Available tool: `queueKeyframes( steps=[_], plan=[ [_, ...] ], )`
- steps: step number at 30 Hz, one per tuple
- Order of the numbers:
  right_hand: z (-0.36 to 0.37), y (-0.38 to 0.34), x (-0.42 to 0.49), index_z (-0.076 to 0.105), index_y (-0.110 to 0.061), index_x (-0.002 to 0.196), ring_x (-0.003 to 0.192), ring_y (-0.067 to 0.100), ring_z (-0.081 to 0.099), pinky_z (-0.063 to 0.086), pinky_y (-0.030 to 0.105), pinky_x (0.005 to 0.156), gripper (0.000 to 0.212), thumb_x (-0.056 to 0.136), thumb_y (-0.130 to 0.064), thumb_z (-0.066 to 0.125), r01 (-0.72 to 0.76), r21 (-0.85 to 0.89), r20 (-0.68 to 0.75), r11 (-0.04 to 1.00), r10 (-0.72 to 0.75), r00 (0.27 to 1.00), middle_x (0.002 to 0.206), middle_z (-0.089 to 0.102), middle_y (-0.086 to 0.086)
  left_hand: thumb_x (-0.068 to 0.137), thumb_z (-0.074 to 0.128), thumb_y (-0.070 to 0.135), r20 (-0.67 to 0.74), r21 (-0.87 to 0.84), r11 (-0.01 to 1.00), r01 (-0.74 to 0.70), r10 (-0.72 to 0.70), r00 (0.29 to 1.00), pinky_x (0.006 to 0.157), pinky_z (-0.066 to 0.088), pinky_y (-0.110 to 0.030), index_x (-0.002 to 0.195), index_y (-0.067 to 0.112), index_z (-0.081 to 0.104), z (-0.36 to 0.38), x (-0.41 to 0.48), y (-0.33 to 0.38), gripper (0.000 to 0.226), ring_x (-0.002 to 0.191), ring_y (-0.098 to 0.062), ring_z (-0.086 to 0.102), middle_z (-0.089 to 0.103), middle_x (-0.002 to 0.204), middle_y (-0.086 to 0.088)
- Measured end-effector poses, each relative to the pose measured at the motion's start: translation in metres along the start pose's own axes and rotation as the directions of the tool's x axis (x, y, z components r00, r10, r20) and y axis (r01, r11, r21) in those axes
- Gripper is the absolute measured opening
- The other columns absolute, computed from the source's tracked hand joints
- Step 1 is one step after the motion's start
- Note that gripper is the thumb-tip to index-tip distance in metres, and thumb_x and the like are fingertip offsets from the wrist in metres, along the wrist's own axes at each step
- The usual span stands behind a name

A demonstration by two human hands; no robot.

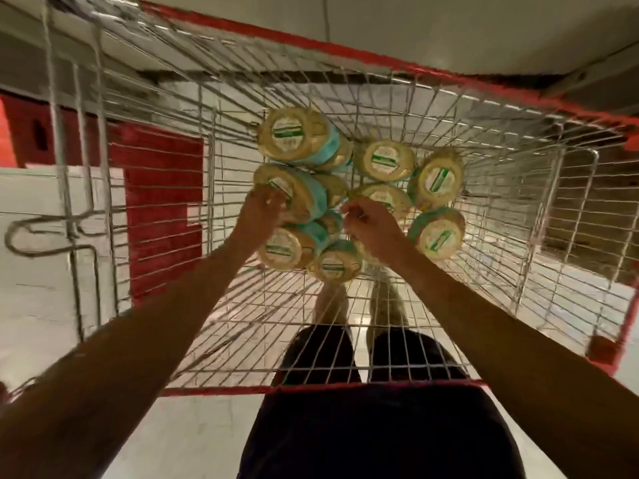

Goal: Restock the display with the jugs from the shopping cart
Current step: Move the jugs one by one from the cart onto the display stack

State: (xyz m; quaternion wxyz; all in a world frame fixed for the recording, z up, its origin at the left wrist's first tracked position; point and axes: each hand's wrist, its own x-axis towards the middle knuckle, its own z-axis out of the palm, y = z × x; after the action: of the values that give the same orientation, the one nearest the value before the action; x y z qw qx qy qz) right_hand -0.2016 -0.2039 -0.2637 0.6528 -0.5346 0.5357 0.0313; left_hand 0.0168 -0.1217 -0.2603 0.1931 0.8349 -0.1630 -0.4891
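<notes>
Several jugs with yellowish lids and teal labels stand packed together in the wire shopping cart [518,209], seen from above. My left hand [257,212] reaches down onto the lid of a jug [294,191] at the left of the cluster, fingers curled over its top edge. My right hand [368,224] is lower in the middle of the cluster, fingers curled among the jugs near one jug [380,197]; what it holds is hidden. Other jugs sit at the back left [294,134] and at the right [439,233].
The cart has a red rim [380,385] near my waist and a wire child-seat flap [69,216] at the left. A red block [162,209] and pale floor lie to the left. My legs and shoes show through the cart's bottom grid.
</notes>
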Motion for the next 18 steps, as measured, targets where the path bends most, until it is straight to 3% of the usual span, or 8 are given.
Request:
queueKeyframes(
  steps=[2, 4, 6, 9, 11, 13, 15, 18],
  plan=[
    [0.023, 0.018, 0.041, 0.067, -0.018, 0.105, 0.076, 0.013, 0.06, 0.046, 0.027, 0.069, 0.012, 0.094, -0.015, 0.065, -0.01, -0.073, 0.004, 0.997, 0.01, 1.0, 0.084, 0.063, -0.009, 0.109, 0.048, 0.03, -0.03, 0.137, 0.989, 0.047, -0.044, 0.999, 0.101, 0.051, -0.048, 0.126, -0.004, 0.059, -0.001, 0.037, -0.022, 0.039, 0.115, -0.037, 0.062, 0.063, 0.124, -0.025],
    [0.042, 0.032, 0.076, 0.066, -0.015, 0.111, 0.086, 0.017, 0.061, 0.05, 0.033, 0.078, 0.017, 0.094, -0.013, 0.067, -0.036, -0.143, 0.046, 0.989, 0.043, 0.998, 0.09, 0.062, -0.008, 0.109, 0.049, 0.022, -0.202, 0.107, 0.993, 0.048, -0.025, 0.979, 0.092, 0.051, -0.048, 0.111, -0.004, 0.057, 0.002, 0.06, -0.039, 0.027, 0.103, -0.041, 0.063, 0.063, 0.108, -0.027],
    [0.057, 0.046, 0.103, 0.063, -0.009, 0.124, 0.105, 0.023, 0.063, 0.049, 0.036, 0.092, 0.035, 0.091, -0.013, 0.074, -0.039, -0.211, 0.114, 0.977, 0.064, 0.991, 0.106, 0.065, 0.0, 0.107, 0.053, 0.016, -0.337, 0.046, 0.998, 0.035, -0.018, 0.942, 0.09, 0.046, -0.048, 0.096, 0.007, 0.047, 0.011, 0.077, -0.049, 0.016, 0.09, -0.033, 0.056, 0.055, 0.096, -0.022],
    [0.074, 0.063, 0.13, 0.062, -0.005, 0.132, 0.114, 0.028, 0.064, 0.044, 0.027, 0.086, 0.051, 0.085, -0.015, 0.081, -0.01, -0.289, 0.19, 0.957, 0.068, 0.98, 0.125, 0.068, 0.012, 0.108, 0.045, 0.023, -0.208, 0.005, 0.995, 0.101, -0.098, 0.973, 0.088, 0.047, -0.035, 0.095, 0.033, 0.042, 0.024, 0.094, -0.057, 0.017, 0.098, -0.023, 0.056, 0.057, 0.115, -0.017],
    [0.083, 0.075, 0.139, 0.066, -0.004, 0.129, 0.122, 0.034, 0.062, 0.051, 0.035, 0.095, 0.052, 0.081, -0.018, 0.083, 0.054, -0.348, 0.207, 0.936, 0.02, 0.978, 0.132, 0.066, 0.018, 0.114, 0.033, 0.034, -0.124, -0.268, 0.942, 0.203, -0.242, 0.962, 0.08, 0.053, -0.027, 0.104, 0.035, 0.055, 0.028, 0.103, -0.056, 0.024, 0.09, -0.005, 0.068, 0.065, 0.115, -0.001],
    [0.087, 0.085, 0.143, 0.065, -0.005, 0.135, 0.132, 0.036, 0.054, 0.048, 0.045, 0.108, 0.06, 0.081, -0.022, 0.083, 0.143, -0.391, 0.223, 0.909, -0.057, 0.973, 0.141, 0.059, 0.019, 0.113, 0.02, 0.048, -0.03, -0.599, 0.749, 0.283, -0.375, 0.927, 0.095, 0.058, -0.037, 0.129, 0.021, 0.063, 0.028, 0.112, -0.053, 0.053, 0.106, -0.014, 0.072, 0.071, 0.123, -0.008],
    [0.09, 0.091, 0.144, 0.056, -0.005, 0.146, 0.14, 0.036, 0.047, 0.041, 0.048, 0.117, 0.069, 0.083, -0.02, 0.083, 0.188, -0.358, 0.255, 0.914, -0.098, 0.962, 0.149, 0.053, 0.019, 0.112, 0.013, 0.051, 0.011, -0.66, 0.689, 0.299, -0.389, 0.921, 0.105, 0.055, -0.043, 0.144, 0.013, 0.057, 0.027, 0.116, -0.056, 0.067, 0.122, -0.027, 0.066, 0.068, 0.134, -0.015],
    [0.093, 0.091, 0.148, 0.054, -0.002, 0.145, 0.138, 0.037, 0.052, 0.044, 0.047, 0.115, 0.072, 0.081, -0.013, 0.084, 0.208, -0.269, 0.246, 0.94, -0.142, 0.959, 0.145, 0.057, 0.021, 0.11, 0.019, 0.041, 0.072, -0.763, 0.571, 0.303, -0.39, 0.918, 0.095, 0.059, -0.041, 0.123, 0.01, 0.063, 0.023, 0.121, -0.062, 0.055, 0.115, -0.028, 0.068, 0.073, 0.112, -0.013]
  ],
)
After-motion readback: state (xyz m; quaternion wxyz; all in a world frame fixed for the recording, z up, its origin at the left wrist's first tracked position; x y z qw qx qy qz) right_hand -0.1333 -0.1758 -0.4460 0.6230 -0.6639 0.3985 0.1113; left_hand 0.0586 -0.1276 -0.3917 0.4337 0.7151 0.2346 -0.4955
